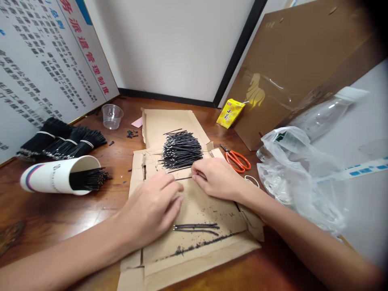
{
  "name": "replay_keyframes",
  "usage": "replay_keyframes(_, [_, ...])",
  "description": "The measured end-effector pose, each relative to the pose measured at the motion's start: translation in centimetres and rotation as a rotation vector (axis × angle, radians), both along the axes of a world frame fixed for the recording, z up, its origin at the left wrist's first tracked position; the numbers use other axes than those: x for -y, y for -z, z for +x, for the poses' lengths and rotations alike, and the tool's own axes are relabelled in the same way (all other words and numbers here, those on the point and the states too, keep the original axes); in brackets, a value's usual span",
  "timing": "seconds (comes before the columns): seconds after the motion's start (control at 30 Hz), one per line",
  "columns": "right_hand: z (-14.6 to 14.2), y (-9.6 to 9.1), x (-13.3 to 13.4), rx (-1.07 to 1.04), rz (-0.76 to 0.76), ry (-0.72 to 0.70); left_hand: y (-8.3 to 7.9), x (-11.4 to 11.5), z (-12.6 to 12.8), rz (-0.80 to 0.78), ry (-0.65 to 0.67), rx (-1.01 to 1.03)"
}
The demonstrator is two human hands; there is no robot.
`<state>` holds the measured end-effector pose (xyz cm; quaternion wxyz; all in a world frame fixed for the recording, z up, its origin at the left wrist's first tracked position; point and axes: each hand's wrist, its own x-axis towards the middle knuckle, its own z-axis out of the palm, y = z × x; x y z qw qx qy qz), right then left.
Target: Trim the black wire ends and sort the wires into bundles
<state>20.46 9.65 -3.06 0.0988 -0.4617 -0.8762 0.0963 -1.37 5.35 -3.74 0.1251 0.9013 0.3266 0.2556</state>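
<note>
Cut black wires (182, 149) lie in a heap on flattened cardboard (209, 202). Just below the heap, my right hand (212, 178) is closed, thumb and fingers pinched at the right end of a single dark wire (184, 178). My left hand (159, 202) hovers low over the cardboard to the left, its fingers curled in toward the thumb. Whatever its fingertips may hold is hidden. Nearer to me, a few separate wires (195, 228) rest side by side, with black crumbs scattered around them.
Orange-handled snips (238, 159) and a yellow drink carton (230, 113) stand at right, near a plastic bag (297, 178) and clear bottle (327, 115). At left are a tipped paper cup (51, 176) of wires, banded wire bundles (60, 139) and a clear tub (112, 116).
</note>
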Motion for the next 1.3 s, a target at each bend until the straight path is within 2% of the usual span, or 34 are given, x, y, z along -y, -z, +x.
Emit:
replay_keyframes(0.07, [0.0,-0.6,0.5,-0.009,-0.128,-0.082,0.3,-0.4,-0.1,0.004,-0.096,-0.060])
replay_keyframes(0.13, [0.0,-0.6,0.6,-0.071,-0.180,-0.120,0.4,-0.7,-0.1,-0.007,-0.088,-0.134])
replay_keyframes(0.23, [-0.1,0.4,-0.1,-0.199,0.001,0.002,0.5,-0.7,0.1,0.001,-0.006,-0.156])
replay_keyframes(0.3, [-0.2,1.4,-0.8,-0.203,0.097,0.056,0.5,-0.6,0.2,0.001,0.048,-0.156])
replay_keyframes(0.4, [-0.3,2.3,-1.3,-0.115,0.128,0.069,0.4,-0.5,0.2,-0.017,0.073,-0.157])
replay_keyframes(0.5, [-0.3,1.9,-1.2,-0.027,0.091,0.074,0.0,-0.3,0.2,-0.054,0.077,-0.140])
replay_keyframes(0.67, [0.2,-0.4,0.2,0.068,-0.053,-0.034,-0.4,0.5,0.3,-0.079,0.254,-0.215])
replay_keyframes(0.77, [0.5,-1.9,1.2,0.074,-0.237,-0.178,-0.4,0.7,0.2,-0.068,0.226,-0.139])
replay_keyframes(0.83, [0.5,-2.3,1.5,0.054,-0.377,-0.306,-0.3,0.7,0.2,-0.080,0.187,-0.129])
replay_keyframes(0.87, [0.5,-2.3,1.4,0.020,-0.403,-0.325,-0.3,0.7,0.2,-0.092,0.183,-0.148])
replay_keyframes(0.93, [0.5,-1.5,0.6,-0.085,-0.312,-0.224,-0.4,0.8,0.3,-0.109,0.227,-0.202])
replay_keyframes(1.0, [0.6,-0.1,-0.5,-0.176,-0.050,-0.012,-0.6,0.9,0.5,-0.104,0.287,-0.246])
replay_keyframes(1.07, [0.7,1.4,-1.5,-0.177,0.084,0.037,-0.7,1.1,0.6,-0.093,0.327,-0.268])
replay_keyframes(1.17, [0.8,2.7,-2.1,-0.123,0.148,0.050,-0.8,1.3,0.6,-0.097,0.320,-0.254])
replay_keyframes(1.3, [0.7,2.3,-2.0,-0.014,0.151,0.055,-0.7,1.2,0.6,-0.110,0.300,-0.202])
